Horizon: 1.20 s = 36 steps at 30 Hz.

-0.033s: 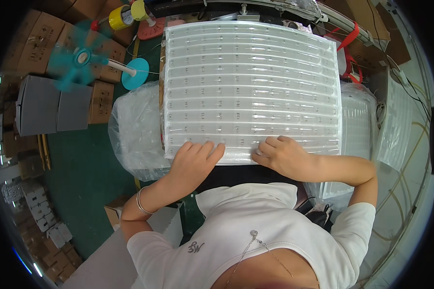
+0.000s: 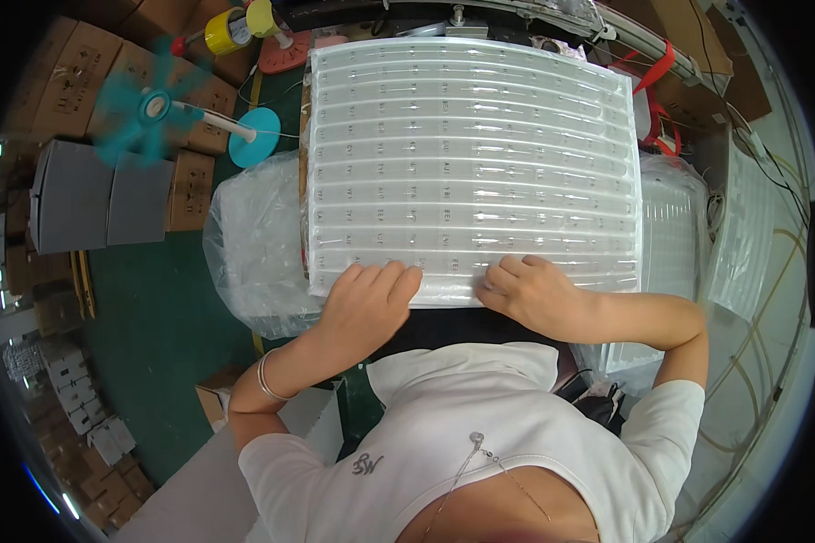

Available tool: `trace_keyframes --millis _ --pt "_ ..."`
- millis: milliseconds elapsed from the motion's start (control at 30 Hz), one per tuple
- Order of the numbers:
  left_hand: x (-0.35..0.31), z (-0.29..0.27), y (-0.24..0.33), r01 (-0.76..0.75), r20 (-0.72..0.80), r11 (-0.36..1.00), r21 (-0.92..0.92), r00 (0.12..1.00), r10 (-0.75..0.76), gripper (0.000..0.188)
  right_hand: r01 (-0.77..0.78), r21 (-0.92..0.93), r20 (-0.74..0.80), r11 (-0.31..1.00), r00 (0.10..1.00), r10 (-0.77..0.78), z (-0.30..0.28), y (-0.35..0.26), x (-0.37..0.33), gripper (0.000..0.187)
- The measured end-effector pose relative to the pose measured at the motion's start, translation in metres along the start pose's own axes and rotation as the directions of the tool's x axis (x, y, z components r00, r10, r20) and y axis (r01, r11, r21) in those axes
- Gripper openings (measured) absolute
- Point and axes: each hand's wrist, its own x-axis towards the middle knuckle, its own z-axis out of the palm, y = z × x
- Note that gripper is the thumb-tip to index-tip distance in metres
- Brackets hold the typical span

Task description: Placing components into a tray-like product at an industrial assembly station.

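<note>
A large white plastic tray [image 2: 516,167] with long ribbed rows and a shiny clear film lies in front of me. Small dark marks run along its rows. Over its near edge, left of the middle, my left hand [image 2: 367,306] has its fingers bent and drawn together, fingertips on the nearest row. My right hand [image 2: 536,297] is a short way to the right on the same edge, with thumb and fingers pinched close. What either hand holds, if anything, is hidden by the fingers.
Clear plastic wrapping [image 2: 258,244] covers a stack left of the tray, and more wrapped trays [image 2: 670,226] stand right. A turquoise fan [image 2: 158,107], blurred blades, stands far left before brown cartons [image 2: 77,77]. Yellow tape [image 2: 226,34] and a metal rail [image 2: 643,41] are at the back.
My left fingers have shifted very slightly away from me and closer together. The tray and my right hand look nearly the same.
</note>
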Motion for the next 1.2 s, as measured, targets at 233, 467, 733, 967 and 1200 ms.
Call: trace_keyframes --millis 233,467,733,967,1200 --pt "0.025 0.025 0.025 -0.111 -0.019 0.975 -0.193 0.994 0.109 0.019 -0.073 0.285 -0.038 0.956 0.995 0.087 -0.019 0.005 0.000 0.016" --pt "0.023 0.015 0.013 -0.130 0.090 0.974 -0.188 0.985 0.149 0.027 -0.196 0.523 -0.231 0.830 0.904 0.359 -0.046 0.041 -0.012 0.020" --pt "0.126 -0.039 -0.073 0.104 -0.309 0.979 -0.175 0.938 -0.155 0.041 -0.262 0.622 -0.355 0.737 0.745 0.565 -0.079 0.096 -0.024 0.016" --pt "0.306 -0.038 -0.137 0.201 -0.722 0.951 0.235 0.692 0.032 0.039 -0.278 0.613 -0.530 0.739 0.549 0.646 -0.109 0.140 -0.015 0.018" --pt "0.320 -0.034 -0.126 0.091 -0.608 0.960 0.264 0.788 0.093 0.028 -0.326 0.462 -0.712 0.825 0.418 0.564 -0.126 0.205 0.033 0.024"
